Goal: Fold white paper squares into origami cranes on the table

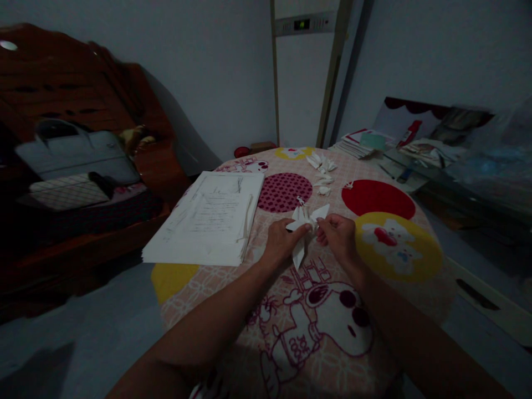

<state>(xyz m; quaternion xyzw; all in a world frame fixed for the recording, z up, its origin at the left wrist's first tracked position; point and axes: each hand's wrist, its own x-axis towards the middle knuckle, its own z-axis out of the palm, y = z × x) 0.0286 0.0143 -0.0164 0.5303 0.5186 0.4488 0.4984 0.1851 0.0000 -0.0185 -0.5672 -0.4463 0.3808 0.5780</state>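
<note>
A small folded white paper figure (306, 224) with pointed flaps is held just above a round table. My left hand (282, 244) pinches its left side with fingers closed on the paper. My right hand (338, 237) grips its right side, fingers curled around a flap. The lower tip of the figure points down between the two hands. Both forearms reach in from the bottom of the view.
The table wears a pink cartoon-print cloth (316, 327). A stack of white sheets (211, 219) lies at left. Other folded paper pieces (322, 169) sit at the far side. Books and papers (399, 147) pile at right, a dark wooden bench with a bag (78, 155) at left.
</note>
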